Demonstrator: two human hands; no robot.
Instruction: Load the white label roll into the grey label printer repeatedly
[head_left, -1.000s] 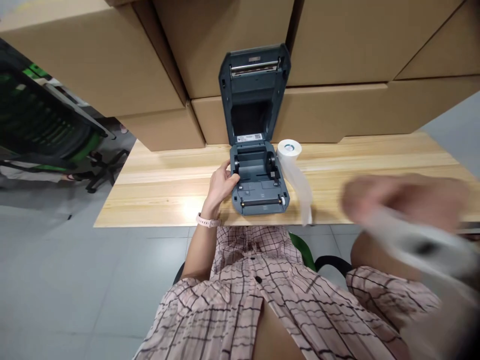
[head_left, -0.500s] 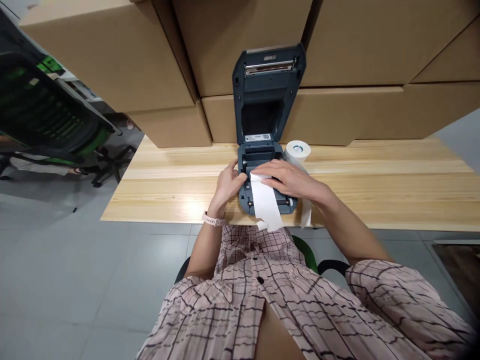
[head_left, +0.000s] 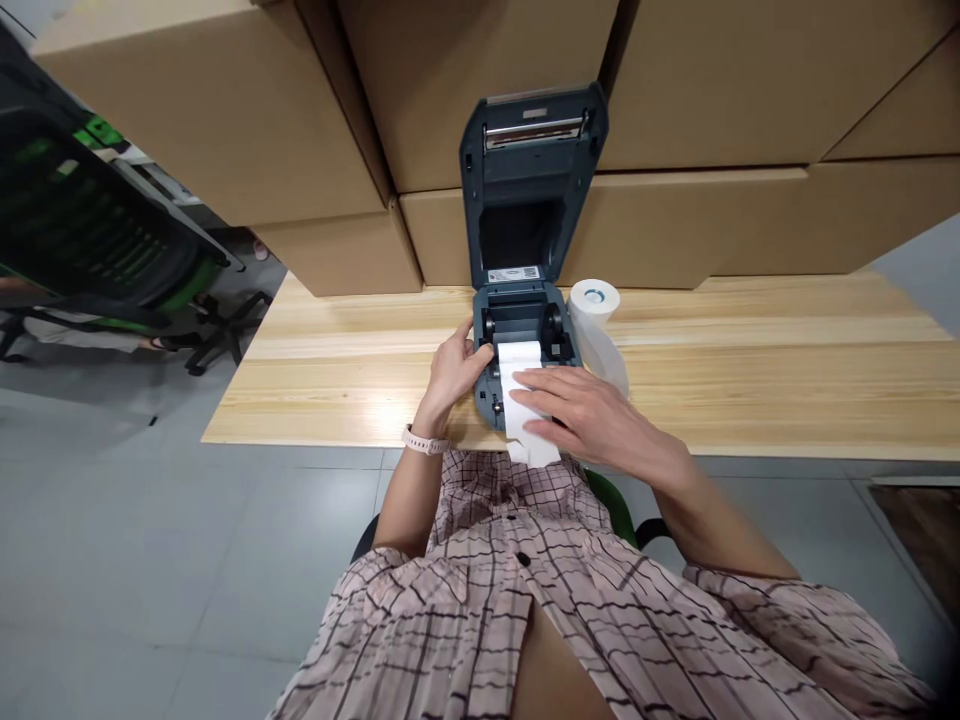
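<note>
A dark grey label printer (head_left: 484,400) sits at the table's front edge with its lid (head_left: 517,185) raised. My left hand (head_left: 456,372) grips the printer's left side, thumb hooked over the rim. A white paper strip (head_left: 519,353) runs from the printer's inner bay toward the front, its torn end hanging past the edge. Over this strip lies my right hand (head_left: 589,412), flat, fingers stretched out and slightly apart. It covers the printer's front right part. Just right of the printer stands a white label roll (head_left: 600,308), with a loose tail curling forward behind my right hand.
Large cardboard boxes (head_left: 682,225) are stacked along the back of the wooden table (head_left: 750,380). An office chair (head_left: 112,230) and part of another person show at the far left. A green chair edge (head_left: 611,505) lies beneath me.
My right hand has drawn back toward me along the strip, and its fingers have flattened. More of the printer's inner bay shows. My left hand stays in place.
</note>
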